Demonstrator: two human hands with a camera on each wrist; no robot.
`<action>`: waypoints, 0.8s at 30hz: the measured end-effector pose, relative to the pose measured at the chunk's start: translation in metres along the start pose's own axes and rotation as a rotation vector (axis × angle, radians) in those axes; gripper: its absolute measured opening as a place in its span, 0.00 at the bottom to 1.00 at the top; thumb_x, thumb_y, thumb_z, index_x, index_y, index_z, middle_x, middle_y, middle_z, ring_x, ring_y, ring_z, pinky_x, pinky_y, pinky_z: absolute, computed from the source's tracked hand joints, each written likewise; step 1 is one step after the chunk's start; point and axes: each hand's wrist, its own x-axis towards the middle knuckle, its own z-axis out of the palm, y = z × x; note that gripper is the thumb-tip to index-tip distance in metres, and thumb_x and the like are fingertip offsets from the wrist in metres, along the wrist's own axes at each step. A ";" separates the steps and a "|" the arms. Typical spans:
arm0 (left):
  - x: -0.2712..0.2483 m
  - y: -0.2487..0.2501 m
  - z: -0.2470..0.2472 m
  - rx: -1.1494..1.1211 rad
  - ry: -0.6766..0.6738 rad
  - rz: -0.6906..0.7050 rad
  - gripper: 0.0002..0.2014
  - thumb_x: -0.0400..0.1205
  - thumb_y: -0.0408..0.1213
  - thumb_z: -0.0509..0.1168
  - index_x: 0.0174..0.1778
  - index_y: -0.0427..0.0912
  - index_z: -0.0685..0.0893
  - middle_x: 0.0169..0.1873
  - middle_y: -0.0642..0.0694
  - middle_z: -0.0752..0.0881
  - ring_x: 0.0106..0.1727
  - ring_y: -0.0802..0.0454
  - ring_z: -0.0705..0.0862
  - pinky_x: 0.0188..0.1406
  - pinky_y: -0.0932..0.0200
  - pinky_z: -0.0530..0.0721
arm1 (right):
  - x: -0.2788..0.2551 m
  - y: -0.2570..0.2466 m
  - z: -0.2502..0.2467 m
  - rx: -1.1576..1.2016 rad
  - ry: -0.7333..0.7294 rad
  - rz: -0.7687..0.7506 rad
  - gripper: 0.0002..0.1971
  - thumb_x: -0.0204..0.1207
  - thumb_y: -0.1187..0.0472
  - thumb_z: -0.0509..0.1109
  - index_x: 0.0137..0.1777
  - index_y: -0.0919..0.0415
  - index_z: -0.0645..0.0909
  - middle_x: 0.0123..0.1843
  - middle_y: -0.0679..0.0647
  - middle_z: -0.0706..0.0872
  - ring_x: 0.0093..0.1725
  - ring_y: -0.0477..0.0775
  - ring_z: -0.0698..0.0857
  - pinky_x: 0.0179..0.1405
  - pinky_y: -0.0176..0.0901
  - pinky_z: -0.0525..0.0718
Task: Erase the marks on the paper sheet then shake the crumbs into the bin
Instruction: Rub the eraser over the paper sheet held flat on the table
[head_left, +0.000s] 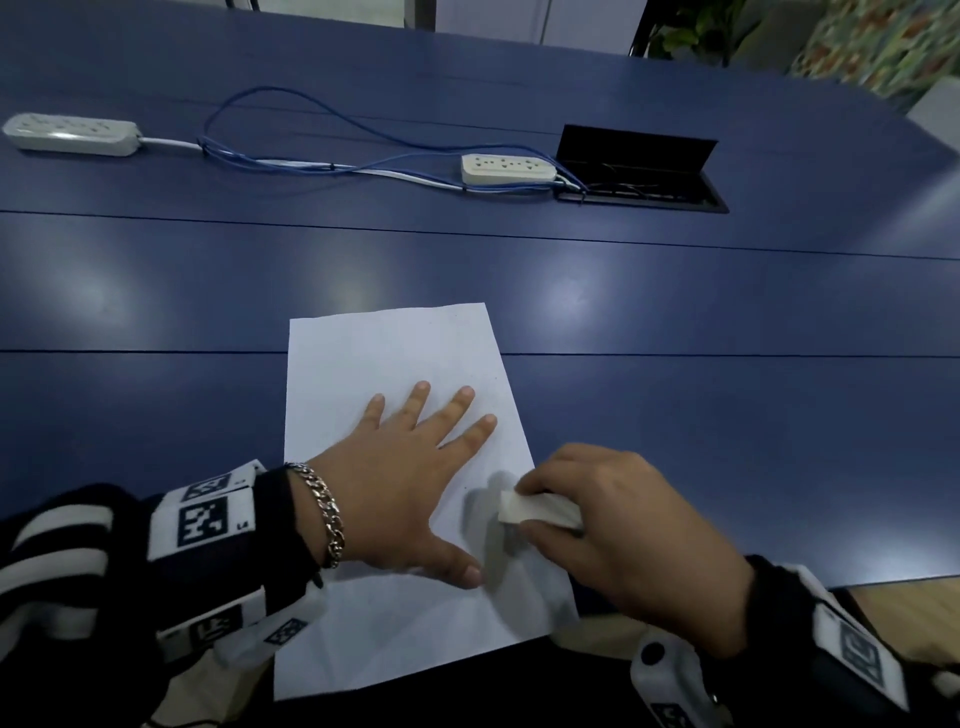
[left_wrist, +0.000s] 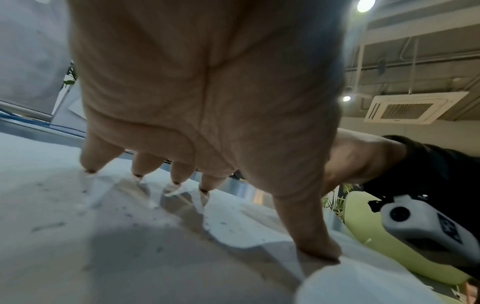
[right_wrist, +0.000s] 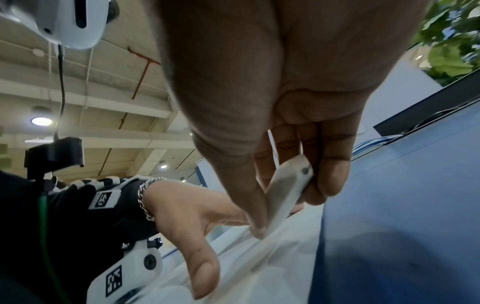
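Paper sheet (head_left: 395, 353) lies flat on the blue table (head_left: 675, 415), with its near edge reaching over the table edge toward me. I keep my left hand (head_left: 410, 467) spread wide on it, fingers straight and palm down, so the sheet cannot slide. My right hand (head_left: 618, 525) pinches the white eraser (head_left: 540, 512) between thumb and fingers, and one end of the eraser touches the paper near the right edge, just beside the left thumb. From the left wrist view I see small dark crumbs (left_wrist: 124, 214) scattered on the sheet and some wrinkles close to the fingertips (left_wrist: 89, 164). I judge the sheet very light, thin and easy to crease or tear, so the rubbing should be short and always next to the pressing hand. For the shaking I would take it by two opposite edges and curve it a little, so the crumbs stay in the middle. I cannot see the bin in any view.
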 end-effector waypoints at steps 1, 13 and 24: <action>0.000 0.001 0.000 0.001 -0.014 -0.011 0.70 0.64 0.88 0.61 0.88 0.60 0.25 0.87 0.51 0.21 0.90 0.36 0.27 0.88 0.26 0.40 | 0.005 -0.001 -0.001 -0.019 -0.004 -0.007 0.17 0.77 0.38 0.68 0.61 0.43 0.85 0.52 0.38 0.82 0.53 0.45 0.84 0.55 0.44 0.82; 0.001 0.007 -0.008 0.006 -0.053 -0.042 0.73 0.62 0.87 0.65 0.89 0.58 0.26 0.88 0.49 0.23 0.90 0.33 0.31 0.86 0.22 0.45 | 0.021 -0.004 -0.008 -0.158 -0.126 -0.088 0.18 0.77 0.37 0.61 0.53 0.46 0.86 0.47 0.43 0.84 0.46 0.48 0.84 0.46 0.48 0.85; 0.000 0.007 -0.007 0.006 -0.048 -0.041 0.72 0.63 0.87 0.64 0.89 0.59 0.25 0.88 0.50 0.22 0.90 0.34 0.31 0.86 0.22 0.45 | 0.030 -0.003 -0.010 -0.208 -0.115 -0.095 0.16 0.79 0.38 0.65 0.52 0.48 0.86 0.46 0.44 0.83 0.45 0.50 0.83 0.45 0.49 0.85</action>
